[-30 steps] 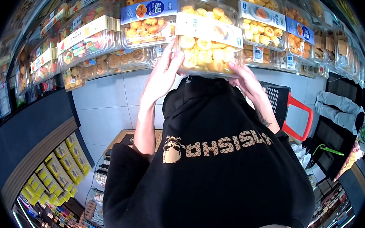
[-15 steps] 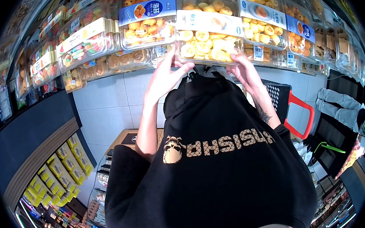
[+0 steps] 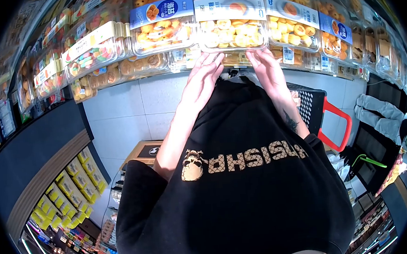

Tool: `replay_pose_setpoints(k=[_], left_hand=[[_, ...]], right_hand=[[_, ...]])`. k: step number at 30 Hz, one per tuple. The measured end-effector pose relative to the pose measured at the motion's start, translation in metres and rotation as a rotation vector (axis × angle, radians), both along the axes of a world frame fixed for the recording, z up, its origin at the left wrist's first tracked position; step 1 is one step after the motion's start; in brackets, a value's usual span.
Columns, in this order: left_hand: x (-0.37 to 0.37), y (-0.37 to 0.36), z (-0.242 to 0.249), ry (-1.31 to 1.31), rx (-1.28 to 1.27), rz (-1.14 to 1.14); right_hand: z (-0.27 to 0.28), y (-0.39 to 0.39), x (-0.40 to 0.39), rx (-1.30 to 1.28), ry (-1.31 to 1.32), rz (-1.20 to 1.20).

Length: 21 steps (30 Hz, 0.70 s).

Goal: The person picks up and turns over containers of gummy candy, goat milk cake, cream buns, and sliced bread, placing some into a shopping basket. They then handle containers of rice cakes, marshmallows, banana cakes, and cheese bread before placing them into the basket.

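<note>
A clear plastic box of round yellow cookies [image 3: 232,34] with a white and light-blue paper band sits in the front row of the display. My left hand [image 3: 202,77] is at its near left edge, fingers stretched out with the fingertips by the rim. At the near right edge, my right hand [image 3: 269,73] has its fingers extended likewise, close to or against the box. Neither hand is wrapped round it. To the left stands a cookie box with a dark blue band [image 3: 163,28], and to the right another yellow cookie box [image 3: 292,14].
Farther left are boxes of colourful sweets [image 3: 89,47]. Lower packs of round biscuits [image 3: 142,64] line the shelf beneath. A black basket with a red handle [image 3: 338,124] is at my right side. Yellow packets [image 3: 68,188] hang at the lower left, and a wooden-edged stand [image 3: 141,152] is beside my left arm.
The yellow cookie box has moved away from me, back into line with its neighbours. My hands have let go of its lower corners and their fingers are now straightened along its near edge.
</note>
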<state>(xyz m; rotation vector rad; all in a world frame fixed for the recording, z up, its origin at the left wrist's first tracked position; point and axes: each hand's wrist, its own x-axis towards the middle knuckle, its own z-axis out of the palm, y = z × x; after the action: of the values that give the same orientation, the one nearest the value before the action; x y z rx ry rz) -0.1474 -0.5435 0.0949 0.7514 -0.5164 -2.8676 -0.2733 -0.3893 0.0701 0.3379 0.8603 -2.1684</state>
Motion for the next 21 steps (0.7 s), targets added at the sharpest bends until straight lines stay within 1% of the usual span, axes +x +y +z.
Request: replay_pose_setpoints(k=[3,9,11,13,14,16,18,21], left_hand=[[-0.006,-0.001,0.001,0.028,0.018,0.042],[-0.017,0.004,-0.012,-0.037,-0.022,0.122],[-0.024,0.001,-0.014,-0.109,0.01,0.006],[-0.032,0.006,-0.01,-0.207,0.003,-0.072],[-0.037,0.01,-0.008,-0.209,0.046,-0.058],[-0.049,0.019,-0.005,-0.209,0.131,-0.037],[-0.06,0.031,-0.001,-0.168,0.075,-0.023],[-0.069,0.038,-0.006,-0.152,0.067,-0.017]], right_hand=[[-0.01,-0.001,-0.002,-0.001,0.057,0.07],[0.01,-0.004,-0.013,0.19,0.012,0.15],[0.011,0.002,-0.018,0.228,-0.002,0.165],[0.021,0.013,-0.021,0.272,0.001,0.139],[0.025,0.019,-0.022,0.292,0.002,0.124],[0.023,0.034,-0.027,0.25,0.008,0.06],[0.025,0.048,-0.034,0.22,-0.009,-0.009],[0.018,0.056,-0.04,0.215,-0.014,0.007]])
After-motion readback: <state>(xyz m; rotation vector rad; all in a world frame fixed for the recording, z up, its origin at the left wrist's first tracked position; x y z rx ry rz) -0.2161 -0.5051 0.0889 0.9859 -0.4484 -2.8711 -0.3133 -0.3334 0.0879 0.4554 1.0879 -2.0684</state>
